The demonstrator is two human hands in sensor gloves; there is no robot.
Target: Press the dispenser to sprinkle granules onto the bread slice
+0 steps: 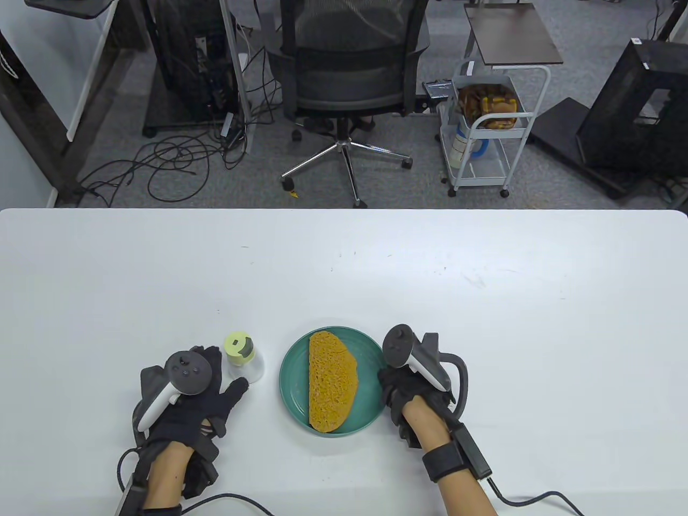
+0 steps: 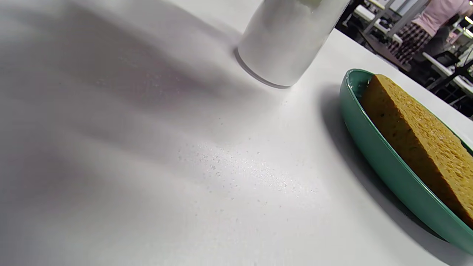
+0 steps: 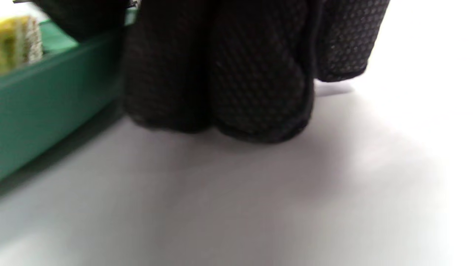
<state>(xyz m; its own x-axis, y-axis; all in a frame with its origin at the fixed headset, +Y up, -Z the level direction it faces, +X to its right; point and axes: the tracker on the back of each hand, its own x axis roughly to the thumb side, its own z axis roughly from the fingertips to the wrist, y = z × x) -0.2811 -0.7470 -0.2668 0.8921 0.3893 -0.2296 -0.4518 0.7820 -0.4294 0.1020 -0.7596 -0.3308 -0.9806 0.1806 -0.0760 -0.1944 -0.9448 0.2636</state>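
Table view: in the lower middle of the frame a bread slice (image 1: 330,381) lies on a green plate (image 1: 293,376). Just left of the plate stands the dispenser (image 1: 243,357), upright, with a pale yellow-green cap. The left hand (image 1: 207,400) reaches it with relaxed fingers, thumb tip at its base, not gripping. The right hand (image 1: 403,395) rests at the plate's right rim, its fingers hidden.

Left wrist view: the dispenser's white-filled body (image 2: 286,40) stands at top centre, the plate at right; scattered granules (image 2: 236,166) dot the table (image 2: 111,184).

Right wrist view: blurred gloved fingers (image 3: 255,74) hang to the table beside the plate's wall (image 3: 48,99); whether they grip it, I cannot tell.
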